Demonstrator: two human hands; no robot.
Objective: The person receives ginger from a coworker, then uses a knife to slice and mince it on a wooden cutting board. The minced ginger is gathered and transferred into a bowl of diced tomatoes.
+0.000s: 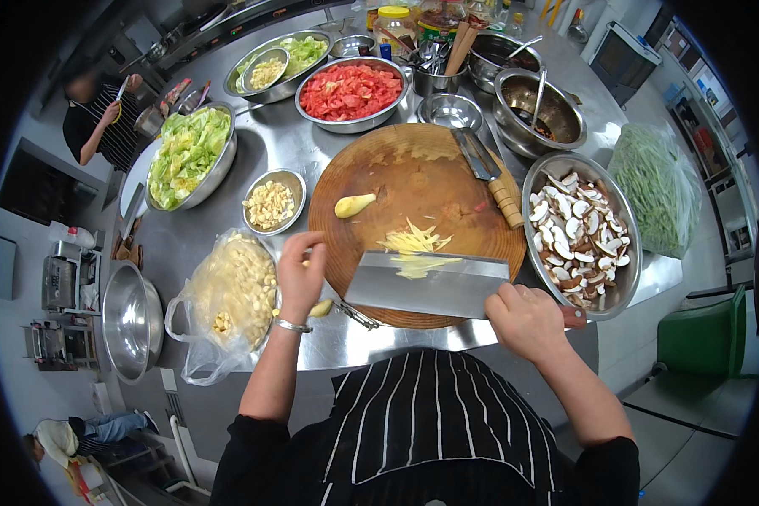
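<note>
My right hand [528, 319] grips the wooden handle of a cleaver [430, 288], its broad blade over the near part of a round wooden chopping board [411, 152]. Thin pale-yellow strips, apparently ginger [417, 239], lie behind the blade; more strips, or their reflection, show on it. At the board's left edge is my left hand [303, 272], fingers curled. A small yellow bit shows by those fingers, but whether it is held is unclear. A peeled yellow piece [354, 205] rests on the board's left side. Along the right side lies a second knife with a bamboo-like handle [505, 202].
Sliced mushrooms [579, 234] fill a steel basin at right, beside bagged greens [654, 190]. Left are a bag of garlic cloves [234, 291], a bowl of chopped garlic [269, 203] and lettuce [190, 152]. Chopped tomatoes [352, 92] stand behind. A co-worker [104, 114] holds a knife far left.
</note>
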